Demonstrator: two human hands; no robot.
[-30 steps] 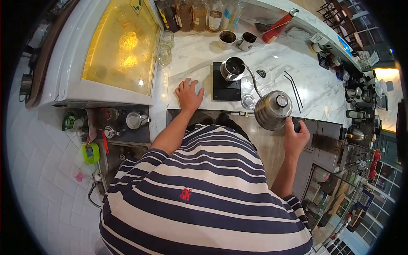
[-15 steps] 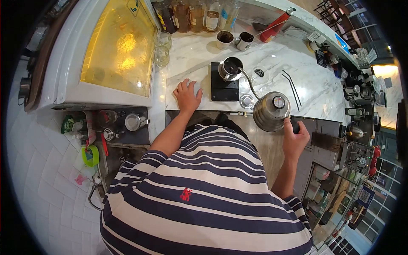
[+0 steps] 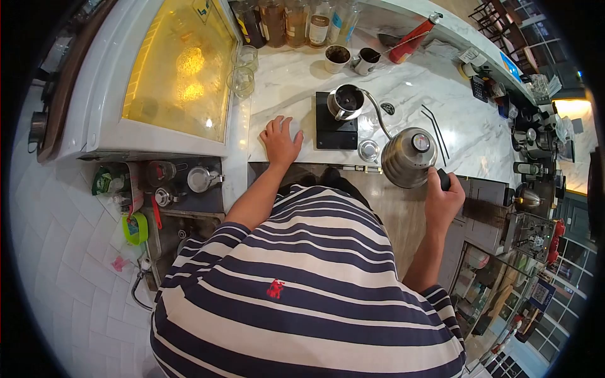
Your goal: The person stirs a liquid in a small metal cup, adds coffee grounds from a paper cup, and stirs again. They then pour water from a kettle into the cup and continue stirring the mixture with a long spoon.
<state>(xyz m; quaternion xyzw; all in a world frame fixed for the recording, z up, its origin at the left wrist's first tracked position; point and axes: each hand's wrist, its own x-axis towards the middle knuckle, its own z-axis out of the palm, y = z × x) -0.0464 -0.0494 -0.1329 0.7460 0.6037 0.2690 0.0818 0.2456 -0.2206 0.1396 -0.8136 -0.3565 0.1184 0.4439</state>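
Note:
My right hand [image 3: 443, 195] is wrapped round the black handle of a steel gooseneck kettle [image 3: 408, 159], which has a dial thermometer in its lid. The long spout reaches to the rim of a metal coffee dripper [image 3: 348, 101] with dark contents. Whether water is flowing cannot be made out. Under the dripper is a black scale [image 3: 336, 133]. My left hand [image 3: 281, 143] rests on the marble counter left of the scale, fingers spread, holding nothing. A small round glass-and-metal item [image 3: 368, 150] stands between scale and kettle.
Behind the scale stand a paper cup [image 3: 336, 58] and a dark-lined mug [image 3: 365, 61]. Bottles [image 3: 296, 24] line the back, and two glasses [image 3: 241, 82] stand by the yellow-lit cabinet [image 3: 179, 69]. Two black bent straws [image 3: 435, 132] lie at right; a red bottle [image 3: 413, 41] is farther back.
The kettle and my right hand have shifted slightly right and up, its spout tip now at the dripper's upper right rim. My left hand stays on the counter.

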